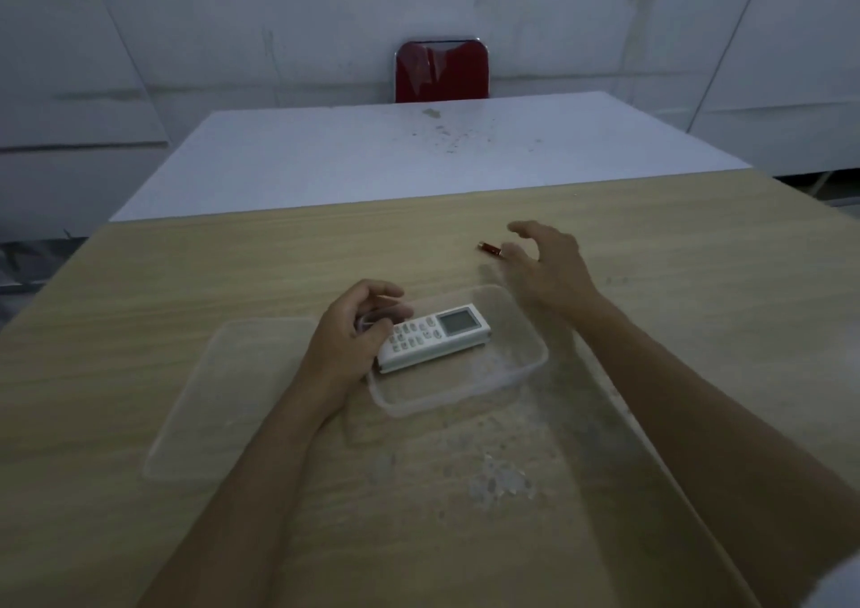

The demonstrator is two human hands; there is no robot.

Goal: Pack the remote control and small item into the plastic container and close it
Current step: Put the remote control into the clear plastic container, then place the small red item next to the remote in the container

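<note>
white remote control already in clear plastic container, left hand clamped on rim. right hand spread open beside small red item toward far table edge. best pinched by ends, slow.

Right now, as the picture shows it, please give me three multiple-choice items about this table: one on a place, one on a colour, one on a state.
1. Where is the white remote control?
A. In the clear plastic container
B. On the lid
C. On the far white table

2. What colour is the small item near the right hand?
A. Blue
B. Dark red
C. Yellow

3. In what state is the container?
A. Closed with the lid on
B. Upside down
C. Open, with the lid lying beside it

Answers:
1 A: the remote lies slanted inside the container walls, its end at the left hand.
2 B: it shows dark red on the wooden table, apart from the container.
3 C: the lid lies flat on the table to the left of the container.
</note>
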